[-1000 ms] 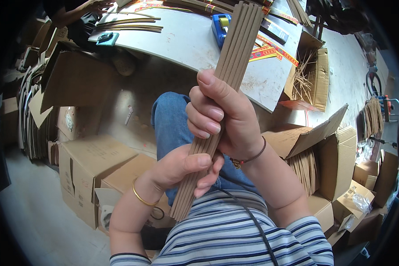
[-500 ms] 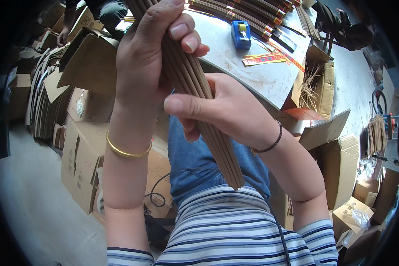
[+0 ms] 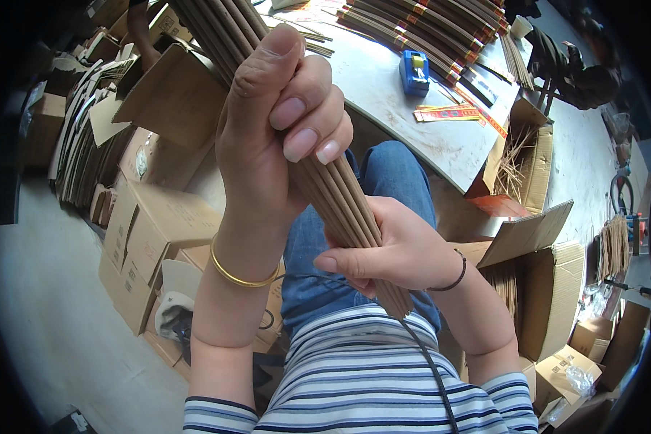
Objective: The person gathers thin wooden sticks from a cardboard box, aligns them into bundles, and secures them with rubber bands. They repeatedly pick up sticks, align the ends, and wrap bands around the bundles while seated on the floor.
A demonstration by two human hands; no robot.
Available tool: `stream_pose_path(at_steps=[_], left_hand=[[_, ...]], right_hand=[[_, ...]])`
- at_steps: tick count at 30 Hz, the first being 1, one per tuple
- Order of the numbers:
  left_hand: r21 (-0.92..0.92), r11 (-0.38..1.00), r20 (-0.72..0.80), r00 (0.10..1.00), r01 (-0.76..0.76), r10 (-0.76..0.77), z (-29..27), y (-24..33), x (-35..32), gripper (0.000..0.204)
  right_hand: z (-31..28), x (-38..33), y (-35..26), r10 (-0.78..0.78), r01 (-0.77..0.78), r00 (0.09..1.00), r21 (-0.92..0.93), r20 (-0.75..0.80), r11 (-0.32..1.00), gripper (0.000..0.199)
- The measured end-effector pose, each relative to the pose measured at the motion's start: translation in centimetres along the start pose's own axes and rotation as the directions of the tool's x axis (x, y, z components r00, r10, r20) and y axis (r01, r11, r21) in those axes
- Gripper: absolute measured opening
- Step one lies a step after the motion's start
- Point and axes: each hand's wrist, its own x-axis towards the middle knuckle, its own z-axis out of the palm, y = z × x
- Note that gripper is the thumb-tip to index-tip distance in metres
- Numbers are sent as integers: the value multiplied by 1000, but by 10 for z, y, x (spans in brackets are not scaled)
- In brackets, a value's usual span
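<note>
Bundle of brown sticks (image 3: 340,199) clenched by both hands, left hand (image 3: 271,137) wrapped high, right hand (image 3: 394,249) gripping just below, blue tape dispenser (image 3: 414,72) on worktop (image 3: 398,123) beyond them.

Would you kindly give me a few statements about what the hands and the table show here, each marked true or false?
1. Both hands grip one bundle of thin brown sticks. True.
2. The left hand holds the bundle higher up than the right hand. True.
3. The gold bangle is on the right wrist. False: it is on the left wrist; the right wrist wears a thin dark band.
4. A blue tape dispenser sits on the table. True.
5. The bundles with red and yellow bands lie on the floor. False: they lie on the table.
6. The person wears a plain white shirt. False: the shirt is striped.
</note>
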Motion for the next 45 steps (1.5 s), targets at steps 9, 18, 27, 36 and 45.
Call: stream_pose_path(at_steps=[9,18,27,36,45], left_hand=[[12,999,-25,999,-38,38,2,-1,1,16],[295,941,-296,920,-168,257,29,-6,-5,20],[49,984,-159,971,-170,176,13,-6,-8,13],[-94,990,-42,994,-103,99,6,-2,-10,25],[-86,988,28,991,-127,130,3,-3,-20,26]], right_hand=[[1,-2,2,65,-65,998,17,5,998,25],[-1,-3,5,-390,138,896,-700,-214,701,28],[-1,-7,-3,-191,125,973,-404,-128,906,32],[2,-10,1,-110,83,992,-343,-60,936,24],[-1,-11,10,-334,171,937,-695,-106,699,29]])
